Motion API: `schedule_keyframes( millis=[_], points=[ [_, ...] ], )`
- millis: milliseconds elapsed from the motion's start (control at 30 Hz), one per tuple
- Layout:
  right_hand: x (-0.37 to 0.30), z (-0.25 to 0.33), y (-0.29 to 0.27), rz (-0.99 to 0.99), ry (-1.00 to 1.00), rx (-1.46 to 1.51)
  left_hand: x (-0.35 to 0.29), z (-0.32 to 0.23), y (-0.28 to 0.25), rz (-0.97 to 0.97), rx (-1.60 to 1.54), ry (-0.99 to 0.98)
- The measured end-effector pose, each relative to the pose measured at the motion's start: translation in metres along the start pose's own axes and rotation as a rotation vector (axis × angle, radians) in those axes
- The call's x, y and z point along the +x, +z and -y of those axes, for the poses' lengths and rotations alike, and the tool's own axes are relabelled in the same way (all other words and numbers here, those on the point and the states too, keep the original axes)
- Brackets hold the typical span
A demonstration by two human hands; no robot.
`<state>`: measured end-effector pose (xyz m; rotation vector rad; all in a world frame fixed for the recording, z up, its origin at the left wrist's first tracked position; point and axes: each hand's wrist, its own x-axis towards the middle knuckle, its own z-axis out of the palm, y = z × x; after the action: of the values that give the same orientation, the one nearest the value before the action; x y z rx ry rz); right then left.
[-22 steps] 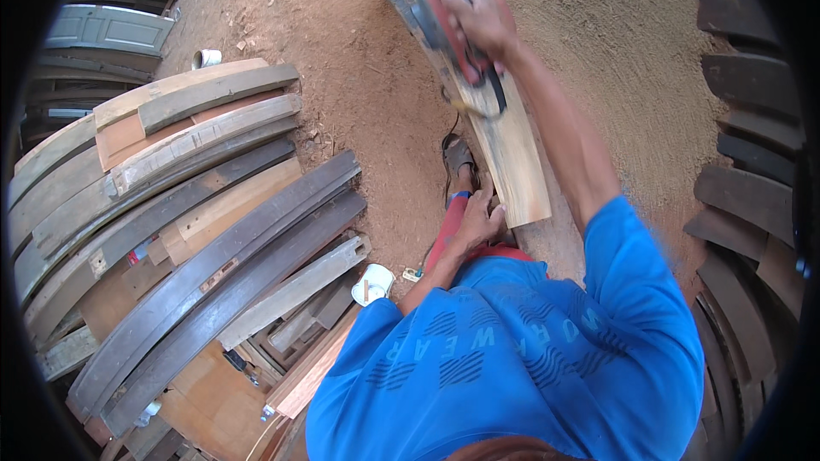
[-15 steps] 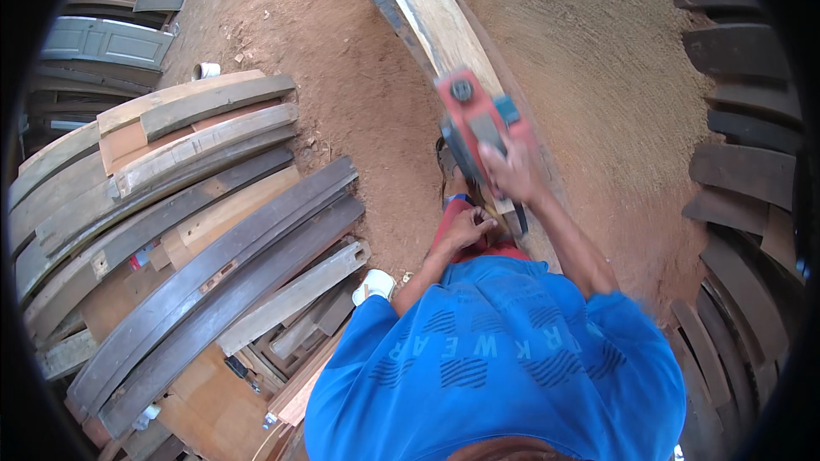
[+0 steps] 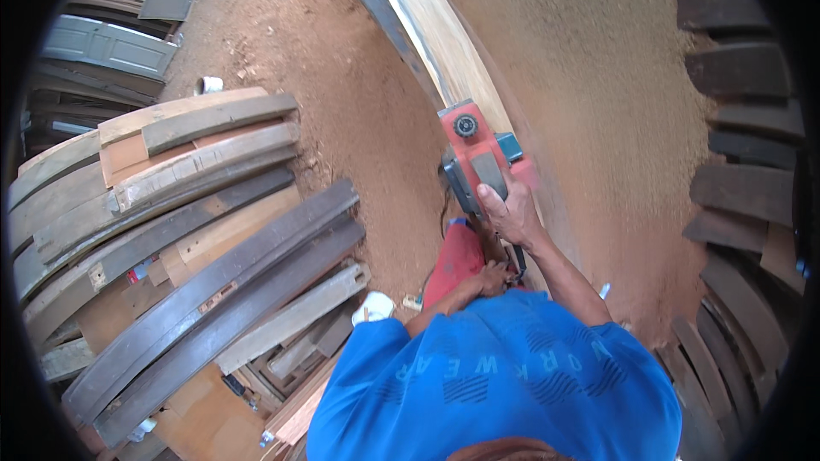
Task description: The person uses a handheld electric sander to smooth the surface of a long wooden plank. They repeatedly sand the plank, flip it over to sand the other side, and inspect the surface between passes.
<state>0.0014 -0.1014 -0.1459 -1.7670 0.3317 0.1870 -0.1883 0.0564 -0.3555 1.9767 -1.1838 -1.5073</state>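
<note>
Red planer (image 3: 470, 147) sat on the near part of the pale plank (image 3: 457, 51), with its round black dial (image 3: 465, 125) facing up and a teal part (image 3: 509, 148) at its right side. The right hand (image 3: 515, 213) was closed around the planer's rear grip, its thumb lying over the top and its other fingers partly hidden. A black cord (image 3: 519, 261) showed behind the tool, near the close end of the plank. The left hand (image 3: 494, 279) was low beside that same end, fingers bent, close to the cord; whether they gripped anything, I could not tell.

A dark timber (image 3: 376, 4) ran along the plank's left edge. A red trouser leg (image 3: 455, 260) was left of its near end, and the blue shirt (image 3: 512, 358) was below it. Farther left of the plank stood a white bucket (image 3: 373, 306), then a broad stack of boards (image 3: 218, 277), with a small white container (image 3: 208, 84) beyond its far edge. Right of the plank stretched brown ground (image 3: 598, 77), and well apart on that side lay dark boards (image 3: 740, 69).
</note>
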Motion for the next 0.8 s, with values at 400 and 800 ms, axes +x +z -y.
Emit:
schedule_keyframes(
  millis=[400,800],
  points=[
    [0.313,0.139,0.034,0.031,-0.013,-0.141,-0.036,0.089,-0.144,-1.02,-0.814,-0.413],
    [0.524,0.179,0.045,-0.113,-0.099,-0.177,-0.055,0.1,-0.231,-1.165,-0.891,-0.508]
  ],
)
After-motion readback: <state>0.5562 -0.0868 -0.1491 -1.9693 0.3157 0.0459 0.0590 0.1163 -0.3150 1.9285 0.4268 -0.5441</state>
